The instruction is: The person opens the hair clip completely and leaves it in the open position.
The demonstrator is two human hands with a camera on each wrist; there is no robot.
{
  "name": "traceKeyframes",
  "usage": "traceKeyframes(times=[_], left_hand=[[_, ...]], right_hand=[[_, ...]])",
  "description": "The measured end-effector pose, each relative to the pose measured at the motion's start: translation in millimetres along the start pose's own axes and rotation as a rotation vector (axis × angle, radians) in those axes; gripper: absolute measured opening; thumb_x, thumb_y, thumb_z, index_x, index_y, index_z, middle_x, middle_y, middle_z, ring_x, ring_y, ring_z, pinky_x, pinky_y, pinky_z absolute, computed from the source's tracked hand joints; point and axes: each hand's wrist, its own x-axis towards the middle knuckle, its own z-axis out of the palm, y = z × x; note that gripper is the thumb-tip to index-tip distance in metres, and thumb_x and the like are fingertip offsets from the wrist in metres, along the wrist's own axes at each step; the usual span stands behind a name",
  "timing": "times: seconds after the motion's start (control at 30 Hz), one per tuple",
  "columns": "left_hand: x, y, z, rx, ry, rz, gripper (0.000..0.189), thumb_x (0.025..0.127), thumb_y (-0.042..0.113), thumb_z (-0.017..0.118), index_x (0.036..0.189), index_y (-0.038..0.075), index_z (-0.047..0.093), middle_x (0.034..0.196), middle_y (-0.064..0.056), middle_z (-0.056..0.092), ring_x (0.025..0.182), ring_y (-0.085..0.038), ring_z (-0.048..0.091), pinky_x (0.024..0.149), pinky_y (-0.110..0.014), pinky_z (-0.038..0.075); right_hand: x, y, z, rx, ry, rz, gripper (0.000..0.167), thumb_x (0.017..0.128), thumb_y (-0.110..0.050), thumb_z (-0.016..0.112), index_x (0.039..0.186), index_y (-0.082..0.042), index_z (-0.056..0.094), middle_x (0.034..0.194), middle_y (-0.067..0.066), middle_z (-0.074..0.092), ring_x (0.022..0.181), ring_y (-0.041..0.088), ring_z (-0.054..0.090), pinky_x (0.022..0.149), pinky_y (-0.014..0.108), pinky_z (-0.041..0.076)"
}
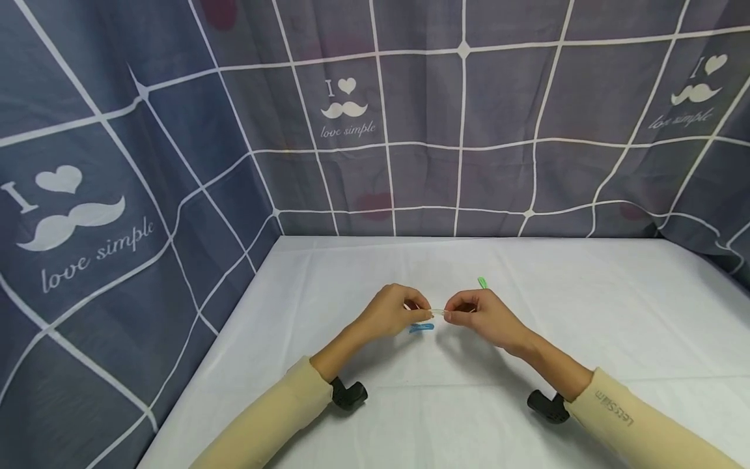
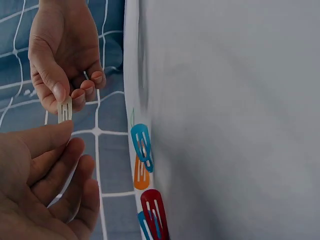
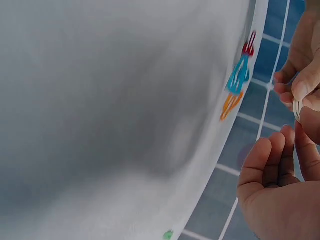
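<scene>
A cream snap hair clip point(image 1: 437, 312) is stretched between the fingertips of both hands, above the white table. My left hand point(image 1: 389, 309) pinches one end with thumb and finger. At the other end, my right hand point(image 1: 489, 316) does the same. In the left wrist view the slotted face of the cream hair clip point(image 2: 65, 110) shows, with the right thumb over its upper end. Below the left fingers lies a blue hair clip point(image 1: 422, 327). Around it the left wrist view shows an orange hair clip point(image 2: 141, 184) and a red hair clip point(image 2: 147, 196), partly overlapping other clips.
A green hair clip point(image 1: 482, 283) lies behind the right hand. White cloth covers the table point(image 1: 375, 423). Checked grey-blue curtains point(image 1: 422, 182) hang along its back and left side. Black wrist devices point(image 1: 349, 396) sit under both forearms.
</scene>
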Motion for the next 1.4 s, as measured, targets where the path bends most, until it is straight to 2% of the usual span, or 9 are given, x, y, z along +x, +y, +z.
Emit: traceKeyframes(times=[0.23, 0.37, 0.5, 0.67, 0.83, 0.93, 1.13, 1.3, 1.4], left_hand=[[-21.3, 1.2, -2.1, -0.057, -0.001, 0.072, 0.006, 0.089, 0.013, 0.074, 0.094, 0.011, 0.077, 0.098, 0.004, 0.073, 0.079, -0.005, 0.06, 0.07, -0.025, 0.05], [-26.3, 0.1, -1.0, -0.097, 0.005, 0.091, 0.006, 0.089, 0.012, 0.073, 0.093, 0.01, 0.078, 0.096, 0.005, 0.074, 0.078, -0.005, 0.061, 0.068, -0.025, 0.05], [-28.5, -0.8, 0.7, -0.129, 0.006, 0.106, 0.007, 0.089, 0.013, 0.073, 0.093, 0.01, 0.078, 0.098, 0.004, 0.074, 0.086, -0.006, 0.064, 0.067, -0.024, 0.049], [-29.1, -0.2, 1.6, -0.163, -0.018, 0.127, 0.009, 0.09, 0.012, 0.073, 0.095, 0.006, 0.078, 0.107, -0.004, 0.073, 0.11, -0.015, 0.064, 0.066, -0.022, 0.046], [-30.5, -0.4, 2.0, -0.151, -0.038, 0.129, 0.01, 0.091, 0.012, 0.072, 0.095, 0.006, 0.078, 0.106, 0.0, 0.073, 0.098, -0.009, 0.064, 0.066, -0.023, 0.046], [-31.0, -1.7, 2.7, -0.145, -0.038, 0.136, 0.01, 0.091, 0.012, 0.072, 0.095, 0.006, 0.078, 0.104, 0.002, 0.073, 0.098, -0.007, 0.063, 0.069, -0.024, 0.047], [-32.0, -1.1, 3.2, -0.142, -0.048, 0.163, 0.008, 0.091, 0.01, 0.072, 0.094, 0.005, 0.078, 0.096, 0.006, 0.072, 0.091, -0.007, 0.063, 0.073, -0.024, 0.048], [-32.9, -0.2, 3.6, -0.183, -0.086, 0.158, 0.01, 0.091, 0.009, 0.071, 0.097, 0.003, 0.077, 0.102, 0.0, 0.073, 0.113, -0.017, 0.062, 0.078, -0.024, 0.05], [-33.3, 0.5, 3.6, -0.176, -0.097, 0.153, 0.011, 0.092, 0.01, 0.07, 0.098, 0.003, 0.076, 0.104, -0.002, 0.073, 0.117, -0.019, 0.06, 0.082, -0.025, 0.05]], right_hand=[[-12.2, -4.9, 10.3, 0.015, -0.037, -0.044, 0.017, 0.091, -0.014, 0.069, 0.096, 0.003, 0.07, 0.09, 0.013, 0.067, 0.082, 0.021, 0.06, 0.075, 0.029, 0.049], [-15.8, -5.4, 13.3, 0.017, -0.034, -0.041, 0.018, 0.091, -0.015, 0.07, 0.099, 0.001, 0.072, 0.093, 0.011, 0.069, 0.083, 0.021, 0.061, 0.075, 0.03, 0.05], [-18.3, -3.8, 15.1, 0.032, -0.042, -0.04, 0.021, 0.093, -0.018, 0.069, 0.105, -0.002, 0.074, 0.101, 0.015, 0.07, 0.088, 0.023, 0.063, 0.079, 0.032, 0.052], [-20.3, 0.0, 16.0, 0.037, -0.045, -0.063, 0.021, 0.093, -0.019, 0.069, 0.106, -0.003, 0.075, 0.101, 0.017, 0.069, 0.088, 0.022, 0.063, 0.078, 0.031, 0.052], [-21.6, 2.3, 16.2, 0.038, -0.042, -0.082, 0.019, 0.093, -0.018, 0.069, 0.104, -0.003, 0.076, 0.097, 0.017, 0.069, 0.086, 0.019, 0.062, 0.077, 0.03, 0.052], [-22.4, 2.6, 16.3, 0.043, -0.042, -0.094, 0.019, 0.093, -0.016, 0.07, 0.104, -0.003, 0.075, 0.096, 0.017, 0.069, 0.085, 0.018, 0.062, 0.076, 0.029, 0.052], [-23.7, 3.3, 15.4, 0.035, -0.031, -0.118, 0.016, 0.091, -0.015, 0.071, 0.1, -0.003, 0.076, 0.092, 0.007, 0.069, 0.085, 0.017, 0.062, 0.076, 0.029, 0.052], [-24.4, 4.3, 14.0, 0.013, -0.028, -0.12, 0.013, 0.09, -0.015, 0.072, 0.096, -0.004, 0.077, 0.089, 0.003, 0.069, 0.085, 0.018, 0.061, 0.076, 0.028, 0.051], [-24.7, 4.6, 13.5, -0.005, -0.035, -0.129, 0.013, 0.09, -0.015, 0.072, 0.095, -0.005, 0.077, 0.088, 0.002, 0.068, 0.084, 0.017, 0.06, 0.075, 0.028, 0.05]])
